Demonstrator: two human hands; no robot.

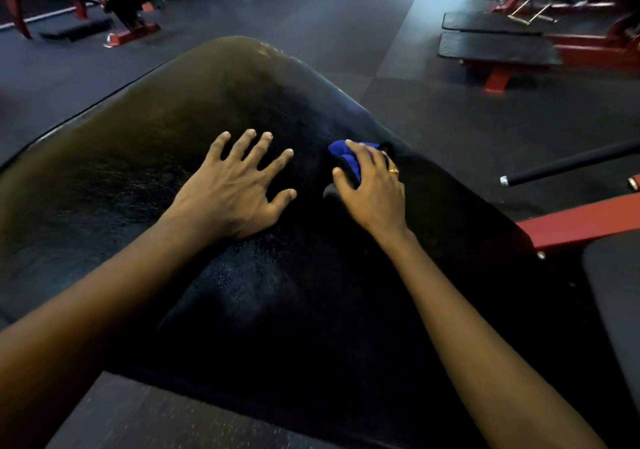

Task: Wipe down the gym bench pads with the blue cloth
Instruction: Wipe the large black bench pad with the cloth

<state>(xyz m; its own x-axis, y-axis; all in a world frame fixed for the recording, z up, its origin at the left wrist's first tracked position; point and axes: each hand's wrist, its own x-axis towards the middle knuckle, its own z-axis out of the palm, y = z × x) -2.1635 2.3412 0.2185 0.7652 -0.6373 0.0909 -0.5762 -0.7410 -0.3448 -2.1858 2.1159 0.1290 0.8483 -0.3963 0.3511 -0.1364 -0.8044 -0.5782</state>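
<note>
A wide black bench pad (149,143) fills the middle of the view, its surface glossy and speckled. My left hand (235,185) lies flat on the pad with fingers spread. Just to its right, my right hand (372,188) grips a bunched blue cloth (341,152) against the pad near its right edge. Most of the cloth is hidden under my fingers; a ring shows on that hand.
Red frame tubing (581,221) and a second dark pad (616,282) sit at the right. A black bar with a metal end (554,169) juts in from the right. Red machines (117,8) and foot platforms (495,48) stand on the dark rubber floor beyond.
</note>
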